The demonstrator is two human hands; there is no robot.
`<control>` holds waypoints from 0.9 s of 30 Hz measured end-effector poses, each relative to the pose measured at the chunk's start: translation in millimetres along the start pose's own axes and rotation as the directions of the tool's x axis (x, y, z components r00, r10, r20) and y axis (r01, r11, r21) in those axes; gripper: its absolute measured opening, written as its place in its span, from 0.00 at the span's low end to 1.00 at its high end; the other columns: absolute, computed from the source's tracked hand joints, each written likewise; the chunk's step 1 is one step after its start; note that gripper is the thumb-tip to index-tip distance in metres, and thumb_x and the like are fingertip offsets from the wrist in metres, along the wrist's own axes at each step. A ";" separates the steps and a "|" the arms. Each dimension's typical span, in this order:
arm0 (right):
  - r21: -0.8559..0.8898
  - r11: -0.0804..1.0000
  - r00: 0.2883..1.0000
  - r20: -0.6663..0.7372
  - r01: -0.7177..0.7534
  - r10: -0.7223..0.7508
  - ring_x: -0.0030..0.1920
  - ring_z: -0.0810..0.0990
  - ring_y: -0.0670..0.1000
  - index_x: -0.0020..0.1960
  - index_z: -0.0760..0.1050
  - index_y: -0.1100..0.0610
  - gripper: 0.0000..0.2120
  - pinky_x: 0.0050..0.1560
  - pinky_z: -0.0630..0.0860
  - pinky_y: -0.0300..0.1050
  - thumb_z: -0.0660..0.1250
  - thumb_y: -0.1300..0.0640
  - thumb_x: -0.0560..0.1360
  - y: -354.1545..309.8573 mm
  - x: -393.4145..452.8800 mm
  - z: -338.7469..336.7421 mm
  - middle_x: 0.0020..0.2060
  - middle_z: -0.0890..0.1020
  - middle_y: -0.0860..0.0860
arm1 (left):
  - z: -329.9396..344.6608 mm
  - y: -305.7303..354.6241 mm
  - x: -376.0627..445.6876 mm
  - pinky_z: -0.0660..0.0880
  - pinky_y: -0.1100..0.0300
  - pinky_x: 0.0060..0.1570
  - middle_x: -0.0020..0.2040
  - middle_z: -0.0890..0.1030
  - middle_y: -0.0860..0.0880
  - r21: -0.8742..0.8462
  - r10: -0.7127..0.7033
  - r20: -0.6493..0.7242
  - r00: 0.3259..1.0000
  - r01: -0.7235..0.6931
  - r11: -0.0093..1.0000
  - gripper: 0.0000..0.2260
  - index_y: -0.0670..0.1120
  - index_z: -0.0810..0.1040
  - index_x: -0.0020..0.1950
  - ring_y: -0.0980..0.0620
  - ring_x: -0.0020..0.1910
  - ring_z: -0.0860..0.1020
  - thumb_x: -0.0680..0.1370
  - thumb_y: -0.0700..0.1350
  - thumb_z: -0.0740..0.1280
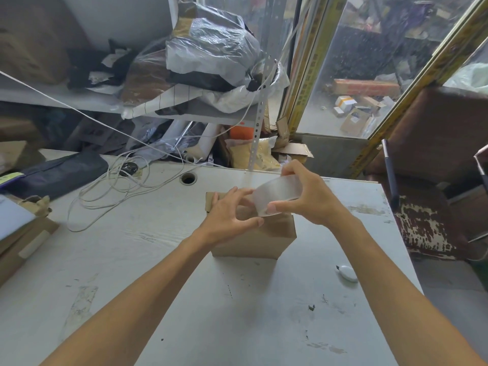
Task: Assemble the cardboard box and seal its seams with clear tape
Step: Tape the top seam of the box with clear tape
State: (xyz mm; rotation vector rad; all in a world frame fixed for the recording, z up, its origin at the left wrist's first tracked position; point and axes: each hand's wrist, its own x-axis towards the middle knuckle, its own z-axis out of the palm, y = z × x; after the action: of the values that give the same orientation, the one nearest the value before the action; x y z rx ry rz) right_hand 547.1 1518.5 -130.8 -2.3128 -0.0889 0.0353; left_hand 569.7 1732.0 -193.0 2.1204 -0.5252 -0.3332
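Observation:
A small brown cardboard box point(260, 240) stands closed on the white table point(158, 260), just in front of me. Above its top my right hand point(309, 199) grips a roll of clear tape point(278, 192), thumb underneath and fingers over the far rim. My left hand point(229, 213) reaches in from the left with fingers spread, its fingertips touching the roll's outer surface where the tape end lies. Both hands hide most of the box's top.
A small white cutter point(347, 272) lies on the table to the right of the box. A tangle of white cable point(113, 191) lies at the back left, near a dark bag point(58, 173). Flat cardboard point(18, 247) lies at the left edge. A worn chair point(433, 180) stands right.

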 end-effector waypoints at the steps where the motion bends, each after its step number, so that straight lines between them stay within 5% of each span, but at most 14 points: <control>1: 0.022 1.000 1.000 0.012 0.002 -0.003 0.48 0.76 0.44 0.56 0.69 0.45 0.27 0.38 0.71 0.31 0.80 0.46 0.64 1.5 -2.6 -3.0 0.51 0.75 0.44 | -0.6 -1.8 0.5 0.52 0.39 0.73 0.51 0.81 0.63 0.004 -0.007 0.018 1.000 0.007 1.000 0.30 0.55 0.72 0.68 0.69 0.67 0.63 0.67 0.63 0.68; 3: 0.042 0.999 1.000 0.011 0.011 -0.011 0.50 0.76 0.44 0.57 0.71 0.45 0.25 0.39 0.72 0.30 0.80 0.47 0.65 4.2 -6.8 -6.4 0.52 0.76 0.46 | 0.5 -3.4 2.4 0.48 0.40 0.74 0.48 0.81 0.65 -0.002 -0.011 0.025 1.000 0.011 1.000 0.26 0.57 0.74 0.62 0.59 0.74 0.61 0.67 0.65 0.66; 6: 0.055 0.998 1.000 -0.012 0.012 -0.011 0.50 0.75 0.44 0.56 0.72 0.47 0.25 0.41 0.73 0.27 0.80 0.48 0.65 5.8 -11.1 -6.9 0.50 0.76 0.45 | 4.3 -2.8 4.7 0.48 0.39 0.74 0.44 0.82 0.65 -0.093 0.010 -0.017 1.000 -0.012 0.996 0.12 0.54 0.78 0.55 0.80 0.63 0.62 0.73 0.55 0.71; 8: 0.065 0.998 1.000 -0.021 0.011 -0.010 0.50 0.75 0.44 0.55 0.71 0.46 0.24 0.41 0.73 0.27 0.80 0.49 0.65 6.7 -12.6 -6.9 0.50 0.75 0.42 | 6.2 -3.5 5.8 0.51 0.37 0.74 0.42 0.82 0.67 -0.173 -0.015 -0.039 0.999 0.008 0.985 0.08 0.51 0.80 0.49 0.82 0.55 0.67 0.74 0.52 0.72; 13: 0.080 0.997 1.000 -0.023 0.017 -0.015 0.51 0.76 0.46 0.55 0.71 0.44 0.25 0.41 0.74 0.29 0.79 0.44 0.63 7.4 -12.2 -4.2 0.50 0.76 0.42 | 5.8 -6.3 9.2 0.72 0.44 0.62 0.42 0.85 0.52 -0.292 -0.063 -0.086 0.994 0.035 0.956 0.14 0.53 0.82 0.40 0.50 0.58 0.79 0.69 0.63 0.69; 16: 0.075 0.997 1.000 -0.024 0.008 -0.006 0.50 0.76 0.45 0.55 0.71 0.43 0.24 0.40 0.75 0.30 0.80 0.46 0.64 8.0 -11.4 -4.8 0.50 0.75 0.40 | 3.8 -1.3 7.0 0.74 0.51 0.44 0.42 0.85 0.44 -0.384 -0.074 -0.079 0.994 0.038 0.923 0.12 0.51 0.80 0.36 0.51 0.43 0.81 0.69 0.59 0.68; 20: 0.042 0.999 1.000 -0.024 0.019 -0.018 0.53 0.76 0.46 0.57 0.75 0.42 0.24 0.45 0.72 0.32 0.80 0.46 0.65 8.3 -8.4 -5.3 0.52 0.76 0.39 | -3.5 1.1 6.3 0.72 0.54 0.49 0.47 0.84 0.38 -0.437 -0.092 -0.037 0.995 0.066 0.897 0.14 0.43 0.80 0.40 0.49 0.49 0.79 0.73 0.54 0.72; 27: -0.111 0.993 0.998 -0.026 0.046 -0.049 0.53 0.74 0.49 0.58 0.78 0.44 0.25 0.44 0.70 0.33 0.79 0.43 0.63 5.7 -2.8 -12.5 0.51 0.76 0.46 | -15.9 -2.4 7.5 0.70 0.56 0.45 0.34 0.84 0.48 -0.495 -0.057 0.007 0.998 0.053 0.867 0.09 0.46 0.76 0.37 0.53 0.37 0.78 0.77 0.44 0.70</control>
State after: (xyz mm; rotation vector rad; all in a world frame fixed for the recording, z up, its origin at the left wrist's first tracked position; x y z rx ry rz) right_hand 545.3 1505.3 -126.5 -2.4197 -0.1349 -0.0276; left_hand 583.5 1740.9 -186.3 1.6355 -0.3282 -0.4409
